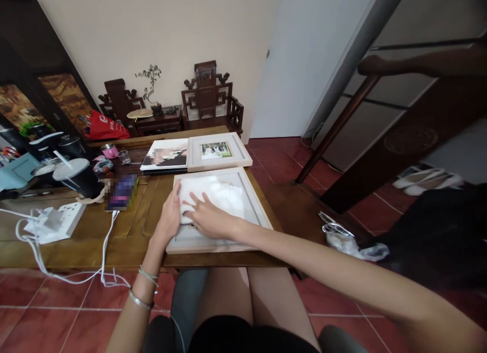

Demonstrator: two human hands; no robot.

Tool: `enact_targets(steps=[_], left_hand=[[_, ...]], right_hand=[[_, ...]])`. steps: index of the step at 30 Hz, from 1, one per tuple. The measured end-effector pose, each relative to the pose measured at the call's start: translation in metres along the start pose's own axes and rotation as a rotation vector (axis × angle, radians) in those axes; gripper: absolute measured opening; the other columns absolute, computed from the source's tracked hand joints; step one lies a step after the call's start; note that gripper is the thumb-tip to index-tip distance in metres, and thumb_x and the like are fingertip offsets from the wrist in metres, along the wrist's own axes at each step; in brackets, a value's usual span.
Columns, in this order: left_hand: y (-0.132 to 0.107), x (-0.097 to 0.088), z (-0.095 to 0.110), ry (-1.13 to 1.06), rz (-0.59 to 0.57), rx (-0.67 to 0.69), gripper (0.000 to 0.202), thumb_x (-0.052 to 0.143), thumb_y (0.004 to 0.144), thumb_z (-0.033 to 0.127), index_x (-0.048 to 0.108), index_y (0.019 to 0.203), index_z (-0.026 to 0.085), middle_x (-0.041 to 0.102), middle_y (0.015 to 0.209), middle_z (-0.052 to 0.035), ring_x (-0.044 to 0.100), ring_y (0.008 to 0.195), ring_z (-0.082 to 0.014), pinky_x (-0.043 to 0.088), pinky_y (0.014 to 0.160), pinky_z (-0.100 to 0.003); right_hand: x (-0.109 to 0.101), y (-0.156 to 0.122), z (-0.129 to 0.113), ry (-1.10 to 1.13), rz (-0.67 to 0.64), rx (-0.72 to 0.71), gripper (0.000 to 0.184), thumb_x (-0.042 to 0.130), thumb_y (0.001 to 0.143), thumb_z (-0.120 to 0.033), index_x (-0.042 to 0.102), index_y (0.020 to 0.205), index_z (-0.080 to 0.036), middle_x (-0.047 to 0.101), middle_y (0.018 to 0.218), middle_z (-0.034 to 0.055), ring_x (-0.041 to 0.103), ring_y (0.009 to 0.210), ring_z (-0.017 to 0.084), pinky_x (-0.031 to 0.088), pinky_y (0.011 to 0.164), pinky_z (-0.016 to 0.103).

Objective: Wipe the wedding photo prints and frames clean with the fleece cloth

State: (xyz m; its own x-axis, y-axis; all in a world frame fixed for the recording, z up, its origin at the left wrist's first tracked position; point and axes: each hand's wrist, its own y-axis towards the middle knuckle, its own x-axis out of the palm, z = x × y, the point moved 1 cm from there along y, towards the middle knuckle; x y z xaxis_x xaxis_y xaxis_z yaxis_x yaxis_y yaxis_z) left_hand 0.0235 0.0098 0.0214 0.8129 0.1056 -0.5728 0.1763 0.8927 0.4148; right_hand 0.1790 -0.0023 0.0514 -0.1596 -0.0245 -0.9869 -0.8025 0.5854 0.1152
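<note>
While the right hand (209, 218) lies with its fingers spread over a white cloth (228, 196), perhaps tissue, the left hand (170, 216) sits at the left edge of the pale frame (213, 249) beneath it; whether the left fingers clasp the rim or only rest against it, I cannot tell. The frame lies flat on the table (127, 241), close to its right edge and to the person's lap. A sideways push through the cloth could slide it toward that edge if the left hand gives little hold, and hard pressure in the middle might strain the panel. Just beyond lie a second frame (245, 151) and a print (163, 154), which a sliding frame could knock. At the left, a lidded dark cup (81, 183) with a straw stands near the phone (122, 195) and the power strip (68, 223); a snagged cable (108, 241) could tip it and spill any drink.

As for containers, the second frame holds a photo (216, 150), the lid hides the dark cup's contents, and neither the pink mug (109, 150) nor the small clear cup (124, 156) shows what is inside. A pot (155, 108) behind holds a little tree.
</note>
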Motion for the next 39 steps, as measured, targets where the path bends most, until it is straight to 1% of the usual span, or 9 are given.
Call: enact_targets(steps=[5,12,16,20,24,28,32,36,39], left_hand=[[0.003,0.002,0.001,0.145,-0.073,-0.011,0.057,0.018,0.098,0.04,0.054,0.129,0.007,0.052,0.138,-0.0153,0.04,0.135,-0.0224,0.026,0.115,-0.042],[0.005,0.008,-0.009,0.279,-0.064,0.046,0.04,0.037,0.092,0.022,0.06,0.12,0.003,0.056,0.133,-0.0187,0.043,0.133,-0.024,0.031,0.114,-0.041],[0.006,0.008,-0.012,0.292,-0.057,0.061,0.04,0.038,0.088,0.015,0.06,0.12,0.004,0.057,0.131,-0.0187,0.044,0.133,-0.0248,0.032,0.113,-0.043],[0.007,0.005,-0.013,0.269,-0.075,0.063,0.04,0.037,0.088,0.014,0.061,0.12,0.007,0.057,0.132,-0.0168,0.043,0.133,-0.0247,0.034,0.112,-0.044],[0.008,0.005,-0.018,0.29,-0.08,0.103,0.042,0.036,0.086,0.009,0.061,0.119,0.006,0.057,0.132,-0.0171,0.043,0.133,-0.0251,0.034,0.112,-0.045],[0.007,0.006,-0.023,0.288,-0.078,0.132,0.044,0.036,0.084,0.007,0.062,0.12,0.011,0.057,0.133,-0.0133,0.044,0.133,-0.024,0.033,0.113,-0.046],[0.007,0.007,-0.024,0.303,-0.097,0.13,0.046,0.036,0.083,0.005,0.061,0.121,0.01,0.056,0.135,-0.013,0.042,0.134,-0.0237,0.032,0.113,-0.045],[0.007,0.006,-0.022,0.36,-0.135,0.137,0.047,0.035,0.082,0.003,0.059,0.122,0.007,0.055,0.135,-0.0154,0.041,0.134,-0.0242,0.033,0.113,-0.045],[0.007,0.006,-0.021,0.374,-0.135,0.139,0.048,0.035,0.082,0.002,0.059,0.122,0.008,0.055,0.135,-0.0156,0.041,0.135,-0.0241,0.033,0.113,-0.046]], right_hand=[[-0.032,-0.052,-0.022,0.149,-0.225,-0.093,0.038,0.047,0.08,-0.004,0.059,0.114,-0.015,0.064,0.114,0.0143,0.032,0.136,0.029,0.031,0.107,0.052],[-0.065,-0.097,-0.01,0.195,-0.394,0.108,0.039,0.04,0.08,-0.001,0.06,0.112,-0.011,0.058,0.124,0.02,0.054,0.117,0.028,0.038,0.101,0.046],[-0.049,-0.086,-0.019,0.224,-0.291,0.019,0.035,0.044,0.081,-0.004,0.06,0.11,-0.015,0.065,0.109,0.015,0.04,0.131,0.029,0.035,0.103,0.051],[-0.027,-0.062,-0.034,0.169,-0.133,-0.115,0.032,0.048,0.082,-0.007,0.059,0.112,-0.014,0.062,0.117,0.0176,0.037,0.132,0.034,0.03,0.103,0.06],[-0.031,-0.073,-0.033,0.14,-0.13,-0.08,0.033,0.048,0.08,-0.004,0.059,0.111,-0.009,0.062,0.117,0.0209,0.038,0.132,0.034,0.031,0.106,0.059],[-0.046,-0.119,-0.02,0.118,-0.162,0.064,0.04,0.044,0.077,0.001,0.06,0.112,-0.01,0.061,0.12,0.0207,0.037,0.134,0.029,0.031,0.11,0.052],[-0.044,-0.149,-0.003,0.001,-0.128,0.188,0.043,0.042,0.071,0.004,0.063,0.106,-0.011,0.056,0.128,0.0227,0.036,0.134,0.031,0.031,0.111,0.052],[-0.028,-0.143,0.026,-0.094,-0.043,0.23,0.044,0.042,0.072,0.003,0.065,0.102,-0.018,0.052,0.136,0.0152,0.031,0.137,0.028,0.028,0.113,0.051],[-0.02,-0.12,0.054,-0.126,0.027,0.278,0.042,0.044,0.074,0.002,0.062,0.108,-0.015,0.05,0.138,0.0164,0.027,0.139,0.029,0.025,0.112,0.055]])
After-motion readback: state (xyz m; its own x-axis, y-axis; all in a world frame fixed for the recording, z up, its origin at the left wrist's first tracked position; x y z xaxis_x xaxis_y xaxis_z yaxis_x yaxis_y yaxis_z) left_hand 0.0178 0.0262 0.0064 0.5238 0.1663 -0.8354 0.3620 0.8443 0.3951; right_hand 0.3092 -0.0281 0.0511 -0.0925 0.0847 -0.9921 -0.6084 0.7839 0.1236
